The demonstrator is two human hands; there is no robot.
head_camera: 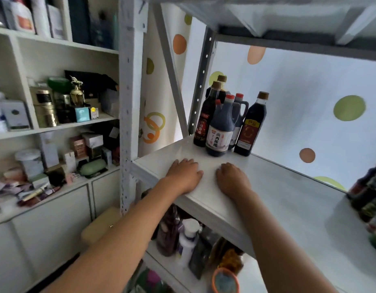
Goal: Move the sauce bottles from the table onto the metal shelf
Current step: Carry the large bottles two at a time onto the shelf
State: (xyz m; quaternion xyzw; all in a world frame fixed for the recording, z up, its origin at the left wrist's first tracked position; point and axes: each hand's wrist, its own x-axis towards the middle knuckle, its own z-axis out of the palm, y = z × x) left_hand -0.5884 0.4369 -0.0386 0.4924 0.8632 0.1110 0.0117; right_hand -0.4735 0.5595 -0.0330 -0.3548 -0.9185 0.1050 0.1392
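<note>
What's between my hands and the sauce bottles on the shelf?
Nothing: the head view shows only bare white shelf between both hands and the bottles.

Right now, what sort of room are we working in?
Probably a home storeroom or pantry: sauce bottles on a metal shelf, a white cabinet crowded with boxes and jars, dotted wallpaper.

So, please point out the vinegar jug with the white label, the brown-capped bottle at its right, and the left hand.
Vinegar jug (219, 132): head view, white label.
Brown-capped bottle (251, 127): head view, red label.
Left hand (183, 174): head view, back of hand.

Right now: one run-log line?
left hand: flat on shelf, empty | right hand: resting on shelf, empty | bottles: upright, back-left corner
</note>
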